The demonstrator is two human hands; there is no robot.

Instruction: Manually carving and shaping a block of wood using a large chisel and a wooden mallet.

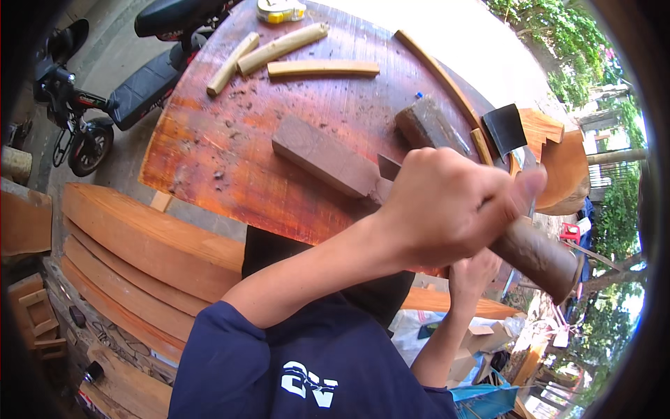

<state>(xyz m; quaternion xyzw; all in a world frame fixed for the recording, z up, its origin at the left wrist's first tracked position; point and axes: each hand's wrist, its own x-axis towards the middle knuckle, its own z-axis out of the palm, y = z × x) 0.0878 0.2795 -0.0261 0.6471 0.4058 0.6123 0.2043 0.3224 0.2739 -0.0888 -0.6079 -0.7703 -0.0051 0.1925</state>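
Note:
My left hand (pixel 440 202) is closed in a fist, raised over the right part of the table and slightly blurred. A thick brown cylinder (pixel 548 262), like a mallet, sticks out from the thumb side of this fist. Below and behind it, my right hand (pixel 476 269) has its fingers curled. What those fingers hold is hidden by my left hand. A brown squared wood block (pixel 321 153) lies on the tabletop, its near right end cut into. Just past that end, a thin dark blade (pixel 388 166) shows beside my left knuckles, its other end hidden.
The reddish wooden table (pixel 202 146) carries dark chips. Several pale wood sticks (pixel 321 68) and a yellow tape measure (pixel 280 10) lie toward the back. A dark block (pixel 429 126) and a curved black sheet (pixel 504 129) are at right. Curved planks (pixel 153 230) and a motorbike (pixel 139 91) stand left.

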